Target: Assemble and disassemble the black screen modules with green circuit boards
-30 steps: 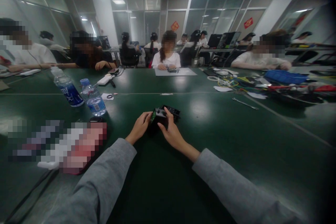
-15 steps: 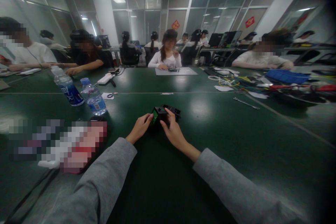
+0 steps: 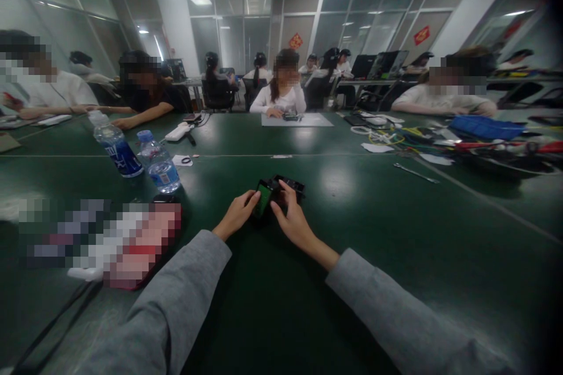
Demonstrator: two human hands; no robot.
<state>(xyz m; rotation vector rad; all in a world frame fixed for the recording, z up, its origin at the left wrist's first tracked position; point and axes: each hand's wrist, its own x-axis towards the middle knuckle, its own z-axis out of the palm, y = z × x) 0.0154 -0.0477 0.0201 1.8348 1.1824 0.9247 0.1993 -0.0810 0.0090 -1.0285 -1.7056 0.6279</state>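
A small black device [image 3: 268,194] with a green circuit board on its left face sits between both my hands, just above the dark green table [image 3: 352,228]. My left hand [image 3: 236,214] grips its left side, fingertips on the green board. My right hand [image 3: 291,215] closes round its right side, fingers on top. A second black part [image 3: 291,185] lies on the table right behind the device, touching my right fingers. Grey sleeves cover both my forearms.
Two water bottles [image 3: 115,147] [image 3: 157,164] stand at the left. A blurred-out patch [image 3: 105,240] lies near my left arm. Cables, tools and a blue tray [image 3: 481,127] crowd the right. Several people sit along the table's far side and left.
The device has been turned in my hands, so its green board faces the camera more. Both hands stayed in place around it.
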